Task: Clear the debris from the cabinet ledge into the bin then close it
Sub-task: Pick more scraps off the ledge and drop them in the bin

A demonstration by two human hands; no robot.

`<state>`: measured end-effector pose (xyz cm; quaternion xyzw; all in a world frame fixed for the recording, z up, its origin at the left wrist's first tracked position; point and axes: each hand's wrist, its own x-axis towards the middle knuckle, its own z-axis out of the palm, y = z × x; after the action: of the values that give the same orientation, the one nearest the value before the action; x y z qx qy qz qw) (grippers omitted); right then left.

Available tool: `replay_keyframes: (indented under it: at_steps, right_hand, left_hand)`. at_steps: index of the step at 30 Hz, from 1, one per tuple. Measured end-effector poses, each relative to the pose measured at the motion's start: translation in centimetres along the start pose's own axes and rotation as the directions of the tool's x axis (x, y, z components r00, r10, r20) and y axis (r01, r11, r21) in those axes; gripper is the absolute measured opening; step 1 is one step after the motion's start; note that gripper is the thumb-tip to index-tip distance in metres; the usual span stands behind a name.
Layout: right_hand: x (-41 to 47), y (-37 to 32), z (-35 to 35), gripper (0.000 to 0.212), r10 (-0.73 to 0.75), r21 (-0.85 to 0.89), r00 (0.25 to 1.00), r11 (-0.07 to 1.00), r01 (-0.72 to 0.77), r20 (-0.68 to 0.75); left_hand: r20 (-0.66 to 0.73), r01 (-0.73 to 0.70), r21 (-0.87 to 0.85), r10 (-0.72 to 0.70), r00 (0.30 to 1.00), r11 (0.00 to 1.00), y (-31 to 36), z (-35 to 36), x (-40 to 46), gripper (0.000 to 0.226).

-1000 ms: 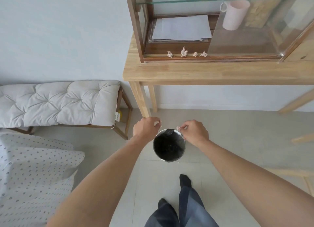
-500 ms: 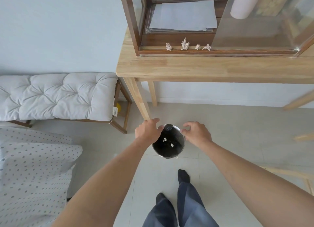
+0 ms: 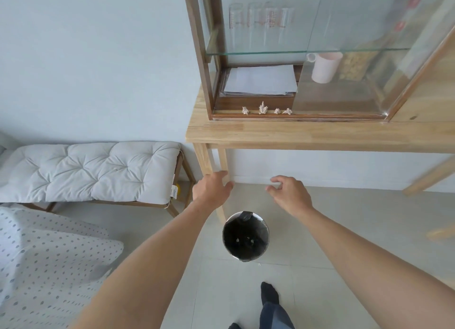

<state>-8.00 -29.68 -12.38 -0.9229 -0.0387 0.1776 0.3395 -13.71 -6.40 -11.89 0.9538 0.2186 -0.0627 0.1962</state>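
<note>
Overhead, four crumpled paper scraps (image 3: pixel 266 109) sit on the open cabinet's ledge (image 3: pixel 307 116) atop a pale wooden worktop (image 3: pixel 320 134), while left hand (image 3: pixel 211 189) and right hand (image 3: pixel 290 195) hover empty, fingers loosely spread, above the black-lined bin (image 3: pixel 245 236) on the tiled floor (image 3: pixel 344 230).

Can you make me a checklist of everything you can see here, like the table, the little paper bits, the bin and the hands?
Surface: wooden table carries the cabinet; its sliding glass door is open on the left.
Job's things: four crumpled paper scraps lie on the cabinet ledge; open bin stands on the floor with a few white bits inside.
Clutter: stack of papers, pink mug, clear glasses inside the cabinet.
Hands: left hand and right hand open, empty, above the bin.
Cables: nothing seen.
Surroundings: cushioned bench, dotted fabric, tiled floor.
</note>
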Motion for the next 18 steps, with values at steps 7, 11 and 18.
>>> replay_keyframes:
  at_steps: [7, 11, 18]
  right_hand:
    - [0.0, -3.2, -4.0, 0.046, -0.048, 0.031, 0.995, 0.998, 0.051, -0.092]
    - [1.1, -4.9, -5.8, 0.043, -0.082, 0.046, 0.987, 0.995, 0.089, -0.140]
    - [4.3, -8.0, -7.8, 0.043, -0.128, 0.058, 0.974, 0.988, 0.141, -0.188]
  left_hand:
    - [-0.116, -0.095, 0.035, 0.098, 0.988, 0.995, 2.0, -5.6, 0.4, 0.049]
    - [-0.168, -0.123, -0.017, 0.118, 0.979, 0.992, 2.9, -8.4, 1.5, 0.050]
    - [-0.212, -0.109, -0.019, 0.103, 0.972, 0.994, 4.1, -11.1, 4.2, 0.050]
